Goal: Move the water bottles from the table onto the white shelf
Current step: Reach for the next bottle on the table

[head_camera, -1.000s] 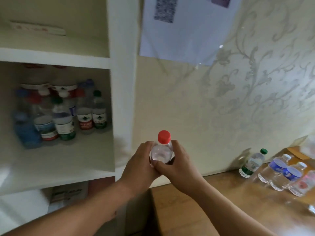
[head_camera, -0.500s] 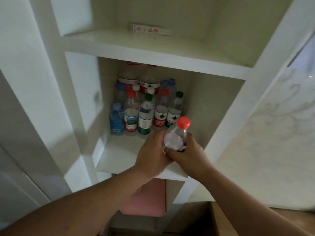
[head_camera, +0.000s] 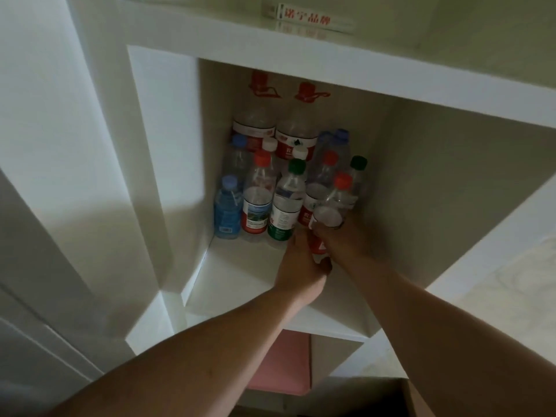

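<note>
Both hands reach into the middle compartment of the white shelf [head_camera: 240,275]. A clear water bottle with a red cap [head_camera: 331,209] is held between them, tilted back, at the right front of the bottle group. My left hand [head_camera: 301,266] grips its lower part and my right hand [head_camera: 346,239] wraps its right side. Several other bottles stand at the back: a blue-tinted one [head_camera: 227,210], a red-capped one [head_camera: 258,200], a green-capped one [head_camera: 285,206], and two large jugs [head_camera: 270,127] behind them. I cannot tell whether the held bottle's base touches the shelf board.
The compartment's left wall [head_camera: 162,145] and right wall [head_camera: 436,191] stand close on both sides. A small printed box [head_camera: 307,18] lies on the shelf above. Below the compartment are a pink object [head_camera: 285,362] and a wooden table corner [head_camera: 415,398].
Both hands have carried the red-capped bottle from in front of the shelf into the compartment, up against the standing bottles. The view has swung further down and left.
</note>
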`<action>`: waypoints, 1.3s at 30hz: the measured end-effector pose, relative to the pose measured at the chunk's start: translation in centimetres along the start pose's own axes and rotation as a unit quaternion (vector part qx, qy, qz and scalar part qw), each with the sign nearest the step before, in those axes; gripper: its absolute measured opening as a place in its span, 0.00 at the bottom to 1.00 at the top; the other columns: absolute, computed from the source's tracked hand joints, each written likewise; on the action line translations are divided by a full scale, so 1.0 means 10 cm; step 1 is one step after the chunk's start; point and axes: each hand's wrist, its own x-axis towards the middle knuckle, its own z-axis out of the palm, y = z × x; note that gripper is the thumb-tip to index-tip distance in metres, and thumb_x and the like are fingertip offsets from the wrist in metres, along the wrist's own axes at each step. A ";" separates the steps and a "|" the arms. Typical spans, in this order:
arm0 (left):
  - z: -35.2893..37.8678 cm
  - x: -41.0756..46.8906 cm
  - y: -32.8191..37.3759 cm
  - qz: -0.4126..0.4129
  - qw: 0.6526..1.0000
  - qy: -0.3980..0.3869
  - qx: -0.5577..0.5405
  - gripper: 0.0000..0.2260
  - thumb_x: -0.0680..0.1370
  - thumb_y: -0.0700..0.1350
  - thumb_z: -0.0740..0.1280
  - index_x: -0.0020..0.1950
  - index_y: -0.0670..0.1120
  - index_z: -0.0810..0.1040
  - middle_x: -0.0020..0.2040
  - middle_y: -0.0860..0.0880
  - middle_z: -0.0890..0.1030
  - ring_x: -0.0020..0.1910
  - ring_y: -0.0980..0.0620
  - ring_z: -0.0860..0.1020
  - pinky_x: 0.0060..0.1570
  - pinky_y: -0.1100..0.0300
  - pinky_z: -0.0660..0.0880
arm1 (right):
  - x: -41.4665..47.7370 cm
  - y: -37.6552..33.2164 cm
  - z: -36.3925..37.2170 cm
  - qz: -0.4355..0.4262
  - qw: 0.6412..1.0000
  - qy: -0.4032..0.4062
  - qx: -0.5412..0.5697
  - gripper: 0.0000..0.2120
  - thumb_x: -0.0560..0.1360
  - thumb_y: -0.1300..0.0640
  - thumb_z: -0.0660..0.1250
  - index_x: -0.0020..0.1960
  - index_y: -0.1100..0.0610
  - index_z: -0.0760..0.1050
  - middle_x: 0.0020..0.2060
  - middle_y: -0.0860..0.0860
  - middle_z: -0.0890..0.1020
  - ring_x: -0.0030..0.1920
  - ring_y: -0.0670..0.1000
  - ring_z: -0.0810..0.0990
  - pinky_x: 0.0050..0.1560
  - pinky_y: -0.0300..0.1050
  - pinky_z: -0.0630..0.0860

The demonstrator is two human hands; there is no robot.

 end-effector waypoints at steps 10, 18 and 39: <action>-0.14 0.08 -0.03 -0.019 0.996 -0.066 0.053 0.38 0.78 0.45 0.74 0.83 0.53 0.59 0.77 0.52 0.72 0.75 0.52 0.73 0.75 0.54 0.71 | 0.17 -0.05 0.29 0.015 1.000 0.002 -0.004 0.26 0.72 0.40 0.78 0.64 0.51 0.75 0.54 0.47 0.85 0.53 0.51 0.84 0.52 0.48 0.82; -0.26 0.01 0.00 0.012 0.992 -0.059 0.111 0.36 0.81 0.37 0.69 0.85 0.54 0.59 0.80 0.50 0.69 0.78 0.49 0.68 0.69 0.65 0.63 | -0.04 0.03 0.19 0.007 0.997 -0.055 -0.046 0.13 0.81 0.55 0.71 0.65 0.52 0.79 0.58 0.50 0.85 0.59 0.53 0.84 0.56 0.40 0.76; 1.38 -1.73 1.40 0.175 0.976 -0.133 -0.002 0.12 0.82 0.39 0.69 0.55 0.57 0.76 0.49 0.56 0.82 0.47 0.60 0.81 0.42 0.61 0.76 | -2.08 0.81 -2.60 0.013 0.983 -0.069 -0.168 0.06 0.79 0.63 0.68 0.50 0.54 0.73 0.48 0.54 0.81 0.47 0.57 0.78 0.45 0.50 0.74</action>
